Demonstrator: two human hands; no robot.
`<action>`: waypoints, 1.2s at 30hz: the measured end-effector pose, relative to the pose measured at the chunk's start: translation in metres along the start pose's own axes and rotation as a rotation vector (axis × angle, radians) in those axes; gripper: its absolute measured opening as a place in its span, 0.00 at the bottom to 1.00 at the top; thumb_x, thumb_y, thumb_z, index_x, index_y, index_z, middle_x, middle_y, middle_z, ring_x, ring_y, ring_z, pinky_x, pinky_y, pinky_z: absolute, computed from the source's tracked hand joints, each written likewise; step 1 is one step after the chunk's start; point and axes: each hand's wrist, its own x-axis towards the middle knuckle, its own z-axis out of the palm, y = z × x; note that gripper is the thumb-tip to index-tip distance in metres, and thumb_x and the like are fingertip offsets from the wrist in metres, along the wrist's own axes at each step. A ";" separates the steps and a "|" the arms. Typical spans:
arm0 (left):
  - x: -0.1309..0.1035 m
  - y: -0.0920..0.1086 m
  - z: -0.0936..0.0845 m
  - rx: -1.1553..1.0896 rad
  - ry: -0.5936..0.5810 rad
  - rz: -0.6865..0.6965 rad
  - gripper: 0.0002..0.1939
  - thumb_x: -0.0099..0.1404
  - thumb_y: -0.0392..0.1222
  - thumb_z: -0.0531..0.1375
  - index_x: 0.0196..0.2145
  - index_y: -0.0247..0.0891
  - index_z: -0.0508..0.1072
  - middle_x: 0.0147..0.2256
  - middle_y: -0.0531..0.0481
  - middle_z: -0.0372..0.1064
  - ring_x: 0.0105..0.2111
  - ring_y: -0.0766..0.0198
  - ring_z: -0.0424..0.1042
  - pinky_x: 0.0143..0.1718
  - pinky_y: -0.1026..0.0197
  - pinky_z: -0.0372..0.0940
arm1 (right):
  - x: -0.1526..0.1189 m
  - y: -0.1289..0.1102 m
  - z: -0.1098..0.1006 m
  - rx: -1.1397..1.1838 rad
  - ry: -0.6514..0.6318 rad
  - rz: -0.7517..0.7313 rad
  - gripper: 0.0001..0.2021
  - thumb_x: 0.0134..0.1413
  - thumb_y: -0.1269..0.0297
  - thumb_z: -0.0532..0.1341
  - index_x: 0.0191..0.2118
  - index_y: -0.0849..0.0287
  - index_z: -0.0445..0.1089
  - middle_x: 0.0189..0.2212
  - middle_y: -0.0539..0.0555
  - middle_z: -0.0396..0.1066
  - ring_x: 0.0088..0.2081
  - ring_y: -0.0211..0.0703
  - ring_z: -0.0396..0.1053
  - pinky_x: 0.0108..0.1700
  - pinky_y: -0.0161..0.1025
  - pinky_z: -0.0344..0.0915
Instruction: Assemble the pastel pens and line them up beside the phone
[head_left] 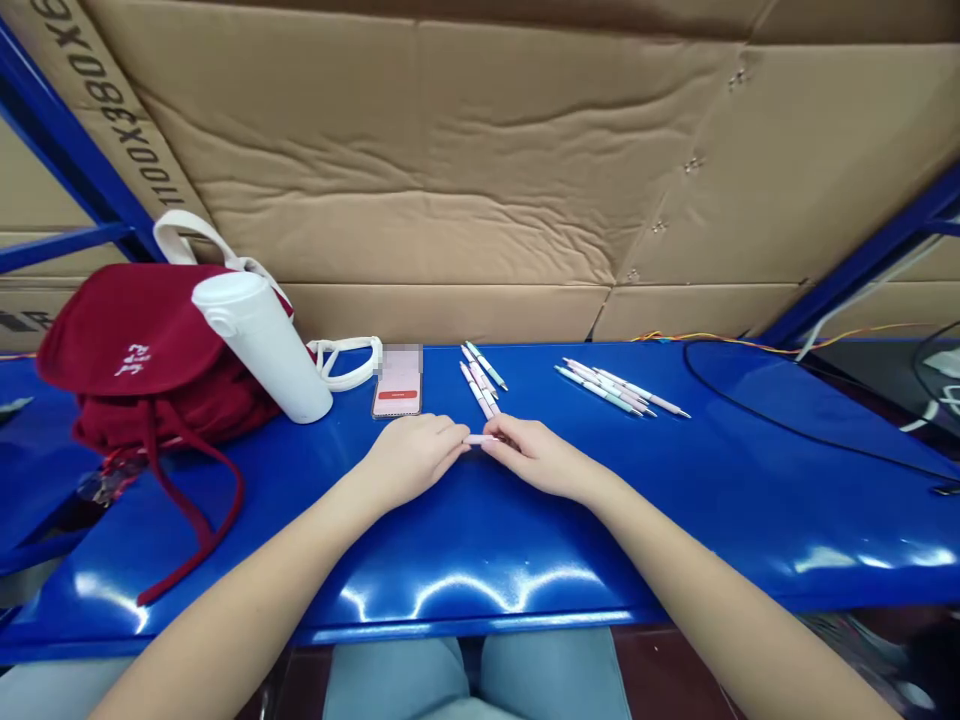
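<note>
A light pink pen [477,439] is held level between my two hands, low over the blue table. My left hand [417,455] pinches its left end, and my right hand [538,455] has its fingers closed round the right end. Just beyond my hands lies a small group of pens [477,385], pink and pale green, pointing away from me. To the right, a second bunch of several pastel pens [611,388] rests slanted on the table. A phone [398,385] with a pink screen lies beyond my left hand.
A dark red bag [150,340] sits at the left, with a white bottle [262,345] leaning against it and a white strap [349,365] beside it. A black cable [795,433] crosses the blue table [712,520] at the right. Cardboard [450,180] stands behind.
</note>
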 end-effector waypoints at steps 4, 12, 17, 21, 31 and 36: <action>-0.002 -0.004 -0.003 -0.029 0.020 -0.034 0.13 0.69 0.44 0.48 0.43 0.37 0.69 0.36 0.46 0.72 0.35 0.61 0.71 0.34 0.62 0.65 | -0.002 0.006 -0.010 0.030 -0.076 0.040 0.17 0.63 0.57 0.46 0.29 0.58 0.65 0.24 0.48 0.65 0.28 0.37 0.63 0.34 0.35 0.58; -0.004 -0.004 -0.008 -0.167 -0.038 -0.048 0.13 0.69 0.43 0.49 0.40 0.38 0.71 0.35 0.47 0.72 0.35 0.62 0.71 0.36 0.63 0.65 | 0.001 0.006 -0.003 0.061 -0.043 -0.036 0.15 0.62 0.61 0.48 0.27 0.59 0.64 0.23 0.48 0.63 0.26 0.36 0.62 0.33 0.34 0.58; -0.003 -0.006 -0.007 -0.257 -0.088 -0.074 0.16 0.70 0.44 0.47 0.40 0.38 0.72 0.38 0.48 0.73 0.37 0.62 0.72 0.39 0.62 0.65 | 0.001 0.009 -0.005 -0.058 0.049 -0.158 0.09 0.60 0.63 0.52 0.33 0.59 0.66 0.29 0.51 0.67 0.31 0.39 0.64 0.36 0.35 0.59; -0.001 -0.008 -0.004 -0.268 -0.091 -0.087 0.14 0.68 0.43 0.49 0.41 0.38 0.72 0.37 0.48 0.73 0.36 0.62 0.71 0.38 0.62 0.65 | 0.000 0.009 -0.009 -0.073 0.061 -0.111 0.11 0.60 0.58 0.53 0.33 0.58 0.67 0.29 0.51 0.68 0.31 0.39 0.64 0.35 0.35 0.59; -0.002 -0.009 -0.002 -0.250 -0.072 -0.078 0.13 0.67 0.43 0.50 0.41 0.38 0.72 0.36 0.48 0.72 0.34 0.62 0.71 0.36 0.62 0.65 | 0.000 0.011 -0.005 0.069 0.073 0.027 0.09 0.58 0.58 0.54 0.36 0.58 0.65 0.29 0.50 0.67 0.30 0.38 0.64 0.33 0.35 0.60; -0.002 -0.009 -0.001 -0.246 -0.086 -0.074 0.13 0.68 0.43 0.50 0.41 0.38 0.72 0.35 0.48 0.72 0.34 0.62 0.71 0.36 0.62 0.65 | 0.001 0.009 -0.005 0.042 0.058 0.022 0.11 0.58 0.61 0.53 0.29 0.59 0.66 0.27 0.50 0.68 0.31 0.38 0.64 0.35 0.36 0.60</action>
